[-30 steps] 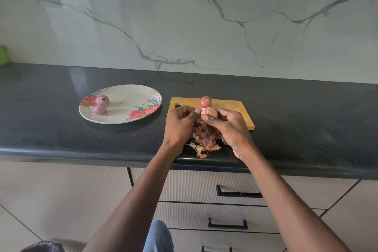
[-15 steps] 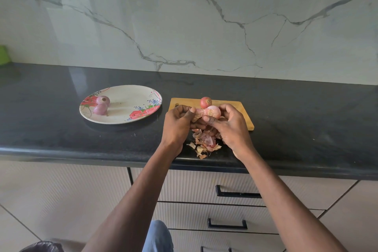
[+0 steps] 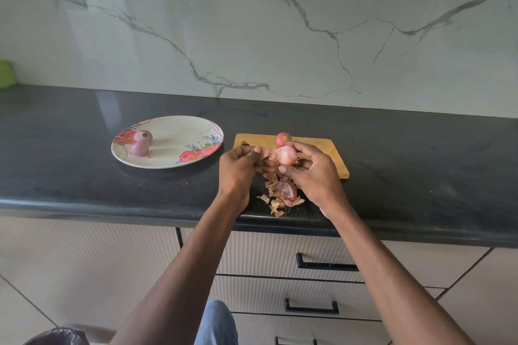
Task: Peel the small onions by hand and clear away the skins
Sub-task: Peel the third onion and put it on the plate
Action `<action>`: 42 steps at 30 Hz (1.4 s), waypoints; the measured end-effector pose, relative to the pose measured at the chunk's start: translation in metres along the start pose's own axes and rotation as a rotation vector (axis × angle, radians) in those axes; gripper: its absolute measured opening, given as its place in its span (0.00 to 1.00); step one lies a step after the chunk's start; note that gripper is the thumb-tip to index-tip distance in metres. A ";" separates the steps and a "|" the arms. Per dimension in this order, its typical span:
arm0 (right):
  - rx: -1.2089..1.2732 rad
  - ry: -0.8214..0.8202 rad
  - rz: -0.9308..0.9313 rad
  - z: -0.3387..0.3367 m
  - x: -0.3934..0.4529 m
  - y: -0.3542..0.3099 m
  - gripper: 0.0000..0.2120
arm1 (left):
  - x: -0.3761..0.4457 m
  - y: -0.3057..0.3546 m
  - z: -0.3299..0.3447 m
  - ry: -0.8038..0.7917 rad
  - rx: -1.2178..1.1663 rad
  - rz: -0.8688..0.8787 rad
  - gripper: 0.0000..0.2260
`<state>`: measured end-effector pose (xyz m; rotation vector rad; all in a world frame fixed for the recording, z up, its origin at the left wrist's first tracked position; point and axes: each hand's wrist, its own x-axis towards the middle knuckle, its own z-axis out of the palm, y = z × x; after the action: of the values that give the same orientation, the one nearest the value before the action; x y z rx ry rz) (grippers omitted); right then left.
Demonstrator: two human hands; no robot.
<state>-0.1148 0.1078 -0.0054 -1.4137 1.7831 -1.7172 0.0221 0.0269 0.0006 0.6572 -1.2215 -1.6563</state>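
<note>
Two hands meet above the near end of the wooden cutting board (image 3: 322, 148), working one small onion (image 3: 287, 154) between them. The right hand (image 3: 314, 173) has its fingers and thumb curled round the onion, its grip closed on the bulb from behind and below. The left hand (image 3: 238, 168) pinches a strip of papery skin (image 3: 266, 153) that trails from the onion's left side, thumb against fingertips.

Compared with a second ago, the onion shows far more of its smooth pink flesh: then only its top poked out between the fingers, now most of the bulb is bare and turned toward the camera. The left hand has drawn slightly away to the left, so the strip of skin stretches between the two hands. Both hands stay in much the same place over the board's near end.

One unpeeled onion (image 3: 283, 138) sits on the board just behind the held one, where it was before. Loose skins (image 3: 281, 194) lie heaped on the black counter (image 3: 84, 176) below the hands, near its front edge. Two peeled onions (image 3: 141, 142) rest touching each other on the left part of the floral plate (image 3: 182, 159), which stands on the counter left of the board, unmoved.
</note>
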 end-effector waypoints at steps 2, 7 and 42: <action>-0.030 -0.033 0.024 0.000 0.000 0.001 0.29 | 0.000 0.002 -0.001 0.011 -0.048 -0.002 0.04; -0.016 -0.017 0.044 -0.005 -0.003 -0.002 0.13 | -0.001 0.005 0.003 -0.080 0.017 -0.052 0.13; 0.560 -0.062 0.194 -0.009 -0.005 -0.015 0.17 | 0.006 -0.009 0.001 0.131 0.304 0.067 0.06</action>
<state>-0.1130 0.1197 0.0079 -1.0058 1.2161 -1.8435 0.0158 0.0220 -0.0067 0.8864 -1.3962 -1.3619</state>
